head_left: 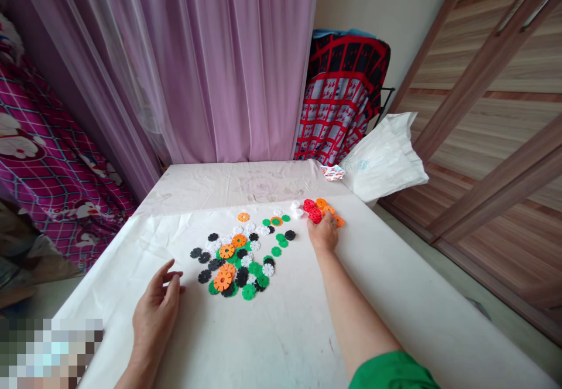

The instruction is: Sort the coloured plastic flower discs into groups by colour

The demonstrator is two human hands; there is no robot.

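Many notched plastic discs in orange, black, green and white lie in a loose pile [237, 260] mid-table. To the right of it, red discs [309, 205] sit between a few white discs [297, 209] and a group of orange discs [328, 207]. My right hand [324, 232] reaches to the red and orange discs, its fingertips at their near edge; whether it grips one is hidden. Left of the pile, my left hand [160, 298] hovers over the cloth with its fingers apart and nothing in it.
A white cloth [298, 330] covers the table. At its back right corner are a white plastic bag [381, 157] and a small printed packet [332, 172]. Behind stand a purple curtain [237, 61] and a red checked cloth [338, 90]; wooden wardrobe doors [492, 137] are at right.
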